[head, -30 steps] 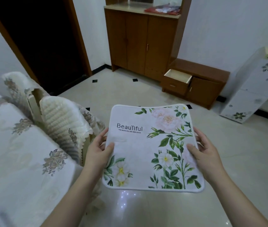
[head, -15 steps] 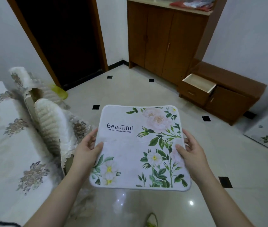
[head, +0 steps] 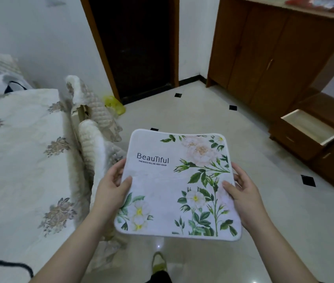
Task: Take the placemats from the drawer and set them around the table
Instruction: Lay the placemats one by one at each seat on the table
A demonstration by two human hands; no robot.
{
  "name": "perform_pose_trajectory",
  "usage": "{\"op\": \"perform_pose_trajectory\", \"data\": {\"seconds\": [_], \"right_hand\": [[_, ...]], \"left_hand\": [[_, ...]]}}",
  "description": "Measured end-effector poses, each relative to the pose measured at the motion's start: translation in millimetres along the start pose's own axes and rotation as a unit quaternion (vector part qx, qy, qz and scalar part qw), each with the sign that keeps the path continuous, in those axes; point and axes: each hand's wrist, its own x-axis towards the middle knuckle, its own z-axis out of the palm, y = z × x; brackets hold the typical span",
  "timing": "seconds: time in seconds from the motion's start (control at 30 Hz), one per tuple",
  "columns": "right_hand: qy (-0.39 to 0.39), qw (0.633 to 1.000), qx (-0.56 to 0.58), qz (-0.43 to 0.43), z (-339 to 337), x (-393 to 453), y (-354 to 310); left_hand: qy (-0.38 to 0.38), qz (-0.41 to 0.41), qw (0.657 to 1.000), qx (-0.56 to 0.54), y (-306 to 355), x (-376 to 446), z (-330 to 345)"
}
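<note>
A white placemat [head: 174,186] printed with green leaves, pale flowers and the word "Beautiful" is held flat in front of me above the floor. My left hand [head: 111,186] grips its left edge, thumb on top. My right hand [head: 243,190] grips its right edge the same way. The table [head: 19,164], under a cream cloth with brown flower motifs, lies to my left. The open drawer [head: 309,127] of the low brown cabinet stands at the right.
Two chairs with cream padded covers [head: 92,144] stand against the table's near side. A tall brown cupboard [head: 270,58] and a dark doorway [head: 133,48] are ahead. A yellow bag [head: 115,104] lies by the door. My foot [head: 159,262] shows below.
The view has swung left and the table now fills more of the left side. The drawer and cupboard slid to the right. Both hands keep the same hold on the placemat.
</note>
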Motion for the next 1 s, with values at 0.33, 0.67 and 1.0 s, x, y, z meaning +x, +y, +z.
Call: {"op": "perform_pose_trajectory", "data": {"seconds": [0.33,0.67,1.0], "right_hand": [[-0.035,0.998,-0.057,-0.005,74,111,-21],[-0.085,0.993,-0.077,-0.001,156,205,-34],[-0.231,0.967,-0.106,0.026,243,319,-35]], "left_hand": [[0.043,0.001,0.998,0.053,-20,105,-22],[0.083,-0.013,0.995,0.062,-17,195,-57],[0.221,-0.091,0.971,-0.001,-27,239,-73]]}}
